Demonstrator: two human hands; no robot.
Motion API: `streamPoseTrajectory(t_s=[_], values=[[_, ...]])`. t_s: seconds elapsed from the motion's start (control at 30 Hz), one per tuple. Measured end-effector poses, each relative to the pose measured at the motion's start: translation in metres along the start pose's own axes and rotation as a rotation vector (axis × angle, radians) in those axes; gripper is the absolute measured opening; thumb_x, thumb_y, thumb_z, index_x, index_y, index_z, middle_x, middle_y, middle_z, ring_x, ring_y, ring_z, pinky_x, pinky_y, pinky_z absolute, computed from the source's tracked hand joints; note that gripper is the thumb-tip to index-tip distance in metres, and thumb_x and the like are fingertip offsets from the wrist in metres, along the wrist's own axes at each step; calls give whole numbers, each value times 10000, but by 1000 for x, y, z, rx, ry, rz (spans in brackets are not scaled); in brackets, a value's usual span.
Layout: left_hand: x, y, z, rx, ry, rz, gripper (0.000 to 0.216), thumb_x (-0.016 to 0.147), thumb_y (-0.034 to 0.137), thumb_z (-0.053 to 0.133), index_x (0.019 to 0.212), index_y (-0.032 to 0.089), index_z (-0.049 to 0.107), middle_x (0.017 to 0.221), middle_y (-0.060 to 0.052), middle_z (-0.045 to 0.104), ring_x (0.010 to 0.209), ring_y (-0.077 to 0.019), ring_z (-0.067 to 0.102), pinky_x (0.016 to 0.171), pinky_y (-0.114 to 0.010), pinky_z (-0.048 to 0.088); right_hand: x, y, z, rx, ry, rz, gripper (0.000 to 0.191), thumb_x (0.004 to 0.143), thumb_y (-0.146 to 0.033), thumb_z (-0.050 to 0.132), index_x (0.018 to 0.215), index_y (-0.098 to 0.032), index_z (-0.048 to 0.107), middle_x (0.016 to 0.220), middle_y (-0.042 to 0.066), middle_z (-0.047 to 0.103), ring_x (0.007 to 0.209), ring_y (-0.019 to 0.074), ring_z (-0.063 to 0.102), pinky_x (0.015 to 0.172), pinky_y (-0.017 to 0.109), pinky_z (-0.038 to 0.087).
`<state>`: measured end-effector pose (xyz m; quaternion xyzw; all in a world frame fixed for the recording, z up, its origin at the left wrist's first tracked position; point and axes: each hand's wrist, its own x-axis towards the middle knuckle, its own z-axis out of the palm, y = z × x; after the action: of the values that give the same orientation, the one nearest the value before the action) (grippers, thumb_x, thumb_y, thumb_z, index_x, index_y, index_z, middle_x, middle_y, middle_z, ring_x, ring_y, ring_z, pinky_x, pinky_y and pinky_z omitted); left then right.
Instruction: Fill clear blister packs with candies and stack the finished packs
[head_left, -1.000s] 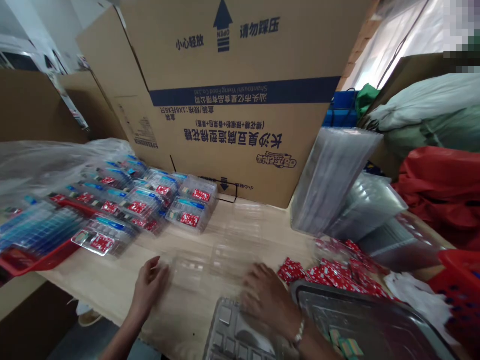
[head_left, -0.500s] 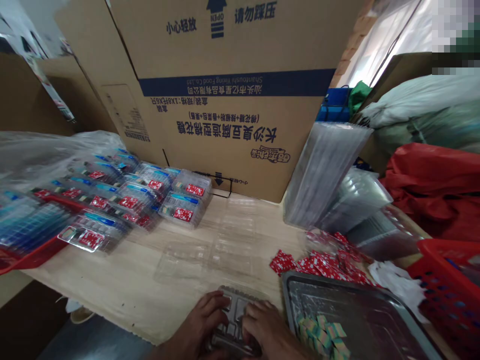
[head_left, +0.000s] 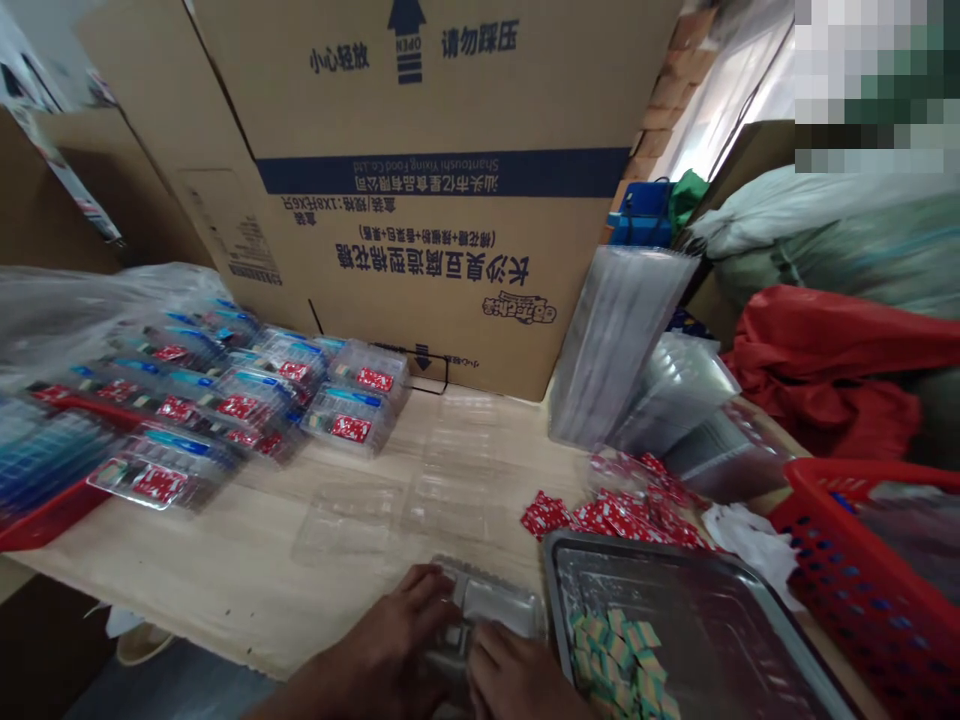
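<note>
Low in the view, a clear plastic compartment tray, perhaps a stack of them, lies between my hands at the table's front edge. My left hand grips its left side with the fingers curled over the top. Bent fingers of my right hand press at the near right part of the tray; the thumb is hidden. Beyond them, thin clear trays lie flat on the table. To the right, a metal tray holds green-and-yellow small blocks.
Filled clear packs with red sachets stand at left beside a red basket. A large cardboard box blocks the back. Red sachets, stacked plastic sheets and another red basket are at right.
My right hand has slid down and nearer along the plastic tray, uncovering its right part. My left hand remains on its left side. The whole view has shifted slightly.
</note>
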<state>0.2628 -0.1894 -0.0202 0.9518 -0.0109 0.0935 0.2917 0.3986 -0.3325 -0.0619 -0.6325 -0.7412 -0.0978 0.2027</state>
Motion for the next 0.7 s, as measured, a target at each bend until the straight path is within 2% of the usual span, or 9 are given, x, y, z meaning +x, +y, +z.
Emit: streamPoseTrajectory(t_s=[0.1,0.23,0.27,0.33,0.37,0.43,0.5,0.6,0.7], values=[[-6,3,9,8,132,-18,545,631,99,611,1150,201,480,1186,-120,542,1124,-274,474,969,-460,402,12,1,-26,88,57,74,98,715,-130,538,717,-202,472,698,-9,560,604,130,525,465,229,363],[-20,8,-5,-104,438,24,357,755,64,552,1056,257,542,956,-40,633,916,-179,586,899,-360,456,17,5,-64,311,176,85,119,797,-110,454,828,-210,512,771,3,580,706,134,553,603,222,430],[-26,8,-15,-192,544,-60,344,761,101,585,1060,266,541,914,-27,634,861,-165,597,835,-320,482,16,8,-69,360,168,129,115,822,-147,466,900,-209,524,834,19,592,767,145,562,659,232,446],[-43,4,-40,-425,703,-388,404,729,216,669,1103,266,527,904,-26,629,787,-159,602,675,-253,498,12,13,-67,416,34,227,162,820,-273,554,968,-207,540,937,49,594,866,179,559,736,269,452],[-52,1,-52,-550,720,-573,430,704,278,694,1102,260,533,882,-22,626,738,-155,598,611,-237,486,10,15,-60,423,-86,256,220,775,-352,625,928,-208,559,938,50,595,873,198,556,743,288,450],[-72,-9,-71,-731,649,-845,433,641,377,728,1022,230,583,784,-4,609,610,-133,556,505,-214,432,6,16,-41,414,-335,240,338,641,-474,735,782,-210,578,867,28,602,830,210,550,730,306,436],[-87,-20,-79,-752,576,-985,416,589,406,750,932,209,624,739,1,598,586,-133,534,495,-218,414,5,16,-24,385,-480,243,408,573,-534,765,725,-205,578,830,14,601,808,205,537,724,305,415],[-97,-38,-71,-570,602,-1032,402,542,415,757,870,208,653,718,-13,603,645,-175,554,576,-265,456,6,17,-21,400,-518,267,367,660,-525,723,770,-204,584,860,7,594,831,185,520,719,284,387],[-97,-50,-57,-201,665,-965,402,539,437,726,864,210,659,796,-57,602,707,-229,574,657,-347,490,4,18,-26,408,-516,199,285,730,-461,691,810,-211,581,879,-4,591,841,170,522,698,267,382]])
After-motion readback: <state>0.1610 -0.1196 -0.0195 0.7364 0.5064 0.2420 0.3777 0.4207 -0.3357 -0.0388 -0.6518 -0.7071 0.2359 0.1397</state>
